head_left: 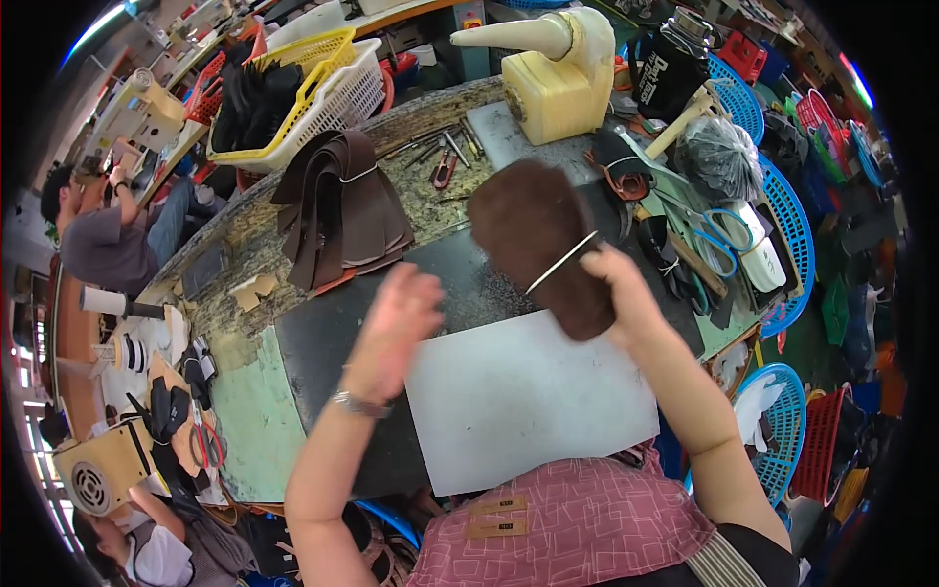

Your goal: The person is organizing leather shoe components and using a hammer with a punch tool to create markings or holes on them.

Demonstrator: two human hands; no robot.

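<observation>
My right hand (pixel 624 293) grips the lower right edge of a dark brown, sole-shaped bundle (pixel 533 220), apparently stacked leather or suede pieces, with a white band (pixel 560 264) across it. The bundle is slightly blurred and held above the work surface. My left hand (pixel 399 323) is empty and blurred, its fingers stretched out, over a black mat (pixel 337 342) at the left edge of a white sheet (pixel 528 411). Just beyond it lies a banded bundle of brown leather strips (pixel 342 210).
A cream post-shaped machine (pixel 558 78) stands at the back. Pliers (pixel 444 168) and other small tools lie near it. Blue-handled scissors (pixel 722 240) rest at right, red-handled scissors (pixel 205 440) at left. Stacked baskets (pixel 333 98) are far left; people sit at left.
</observation>
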